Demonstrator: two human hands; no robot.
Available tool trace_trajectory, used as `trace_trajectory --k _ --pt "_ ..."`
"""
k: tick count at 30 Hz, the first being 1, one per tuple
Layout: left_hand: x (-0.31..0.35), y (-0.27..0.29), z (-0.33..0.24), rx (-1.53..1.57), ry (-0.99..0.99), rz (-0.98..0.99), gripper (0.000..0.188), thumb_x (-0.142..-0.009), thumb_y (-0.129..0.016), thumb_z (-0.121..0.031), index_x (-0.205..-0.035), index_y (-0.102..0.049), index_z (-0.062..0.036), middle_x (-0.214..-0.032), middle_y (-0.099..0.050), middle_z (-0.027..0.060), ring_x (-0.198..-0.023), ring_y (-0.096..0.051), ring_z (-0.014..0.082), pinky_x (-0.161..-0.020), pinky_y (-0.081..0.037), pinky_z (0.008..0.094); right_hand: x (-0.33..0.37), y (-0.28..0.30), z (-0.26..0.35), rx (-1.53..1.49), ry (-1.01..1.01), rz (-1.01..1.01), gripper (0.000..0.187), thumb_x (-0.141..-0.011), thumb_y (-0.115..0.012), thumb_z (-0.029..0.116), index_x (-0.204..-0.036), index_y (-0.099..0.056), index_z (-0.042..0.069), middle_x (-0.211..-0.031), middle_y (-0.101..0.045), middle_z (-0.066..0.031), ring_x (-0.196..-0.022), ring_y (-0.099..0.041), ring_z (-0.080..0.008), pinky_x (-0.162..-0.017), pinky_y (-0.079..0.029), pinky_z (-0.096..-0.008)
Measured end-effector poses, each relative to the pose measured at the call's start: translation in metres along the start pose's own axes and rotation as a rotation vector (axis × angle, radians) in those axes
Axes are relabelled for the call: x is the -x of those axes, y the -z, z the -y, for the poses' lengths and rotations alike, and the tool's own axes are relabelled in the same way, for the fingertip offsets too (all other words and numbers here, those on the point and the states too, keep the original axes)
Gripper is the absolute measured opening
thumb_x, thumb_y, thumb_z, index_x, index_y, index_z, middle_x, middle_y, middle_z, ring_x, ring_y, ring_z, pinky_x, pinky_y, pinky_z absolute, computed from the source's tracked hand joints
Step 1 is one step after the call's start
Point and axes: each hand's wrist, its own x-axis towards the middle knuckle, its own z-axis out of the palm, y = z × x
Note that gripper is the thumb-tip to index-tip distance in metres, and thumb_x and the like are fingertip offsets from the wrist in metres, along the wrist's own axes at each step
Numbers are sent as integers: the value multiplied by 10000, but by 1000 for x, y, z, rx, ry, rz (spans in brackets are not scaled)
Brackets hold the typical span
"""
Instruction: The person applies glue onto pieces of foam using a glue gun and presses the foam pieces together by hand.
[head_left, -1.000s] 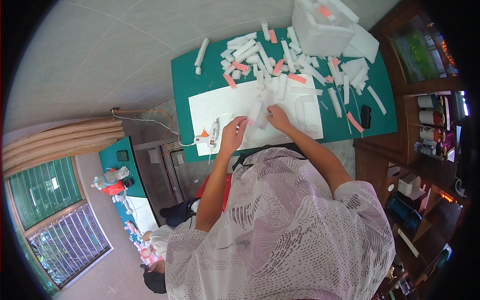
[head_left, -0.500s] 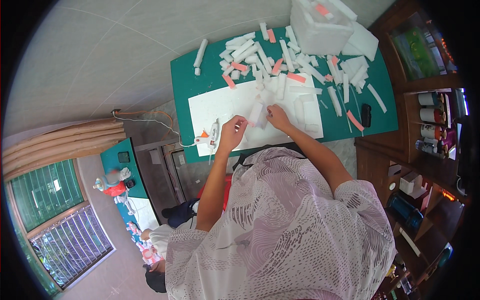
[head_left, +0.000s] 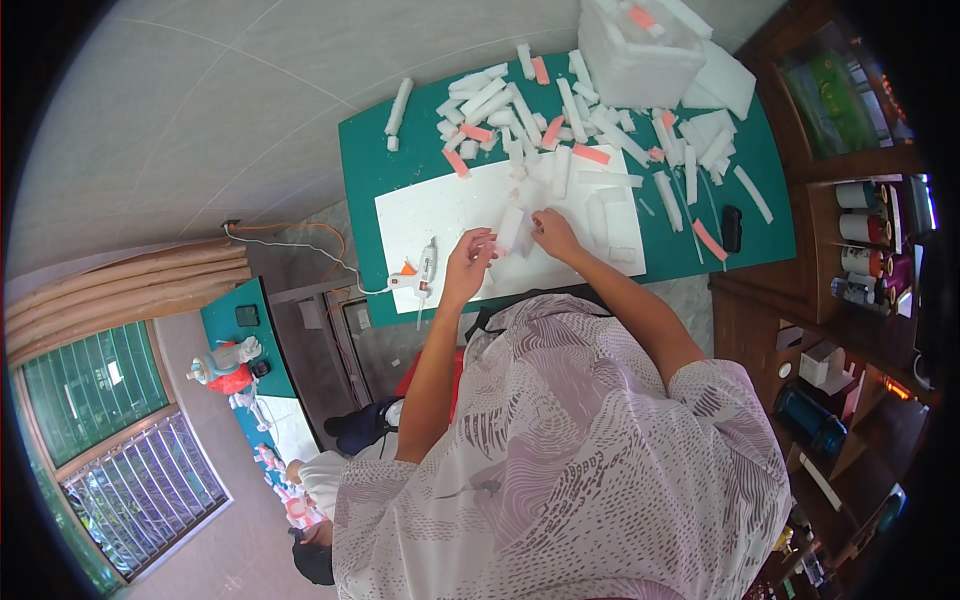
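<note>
A white foam block (head_left: 513,226) stands on the white board (head_left: 420,222) between my two hands. My left hand (head_left: 470,262) is at its left, with thumb and fingers closed around a small pink foam piece (head_left: 501,249) by the block's lower end. On the other side, my right hand (head_left: 553,233) has its fingers curled together close to the block; whatever they pinch is too small to make out. Left of my left hand lies a white glue gun (head_left: 425,270) with an orange part, its cable running off to the left.
Many white and pink foam strips (head_left: 487,98) cover the far side of the green table (head_left: 365,150). A large white foam box (head_left: 640,75) stands at the back right. A black case (head_left: 732,230) lies near the right edge. Another person (head_left: 325,480) sits at the lower left beside a second table.
My left hand has shifted slightly up and its fingers have spread a little. My right hand and the foam block stay almost in place.
</note>
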Motion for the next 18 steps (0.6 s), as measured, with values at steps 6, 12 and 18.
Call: trace_trajectory --k 6,12,18 --pt "1 -1 -1 12 -65 -41 266 -907 -513 -108 -1146 -472 1 -1064 -608 101 -780 -615 141 -635 -480 237 -1 1 1 20 5 25 225 -708 -617 51 -931 -596 34 -865 -549 -127 -804 -575 -272 -734 -470 -361" --pt "1 -5 -11 190 36 -26 246 -905 -500 -65 -1135 -468 17 -1072 -603 132 -839 -632 167 -665 -513 251 0 0 0 22 -8 14 227 -708 -617 55 -933 -596 30 -870 -550 -129 -810 -574 -272 -740 -469 -359" --pt "-1 -7 -11 171 -23 -35 254 -890 -508 -30 -1136 -467 21 -1086 -597 155 -856 -630 174 -699 -526 258 0 1 1 13 -2 14 230 -709 -614 57 -937 -598 28 -873 -553 -131 -806 -576 -276 -738 -471 -362"
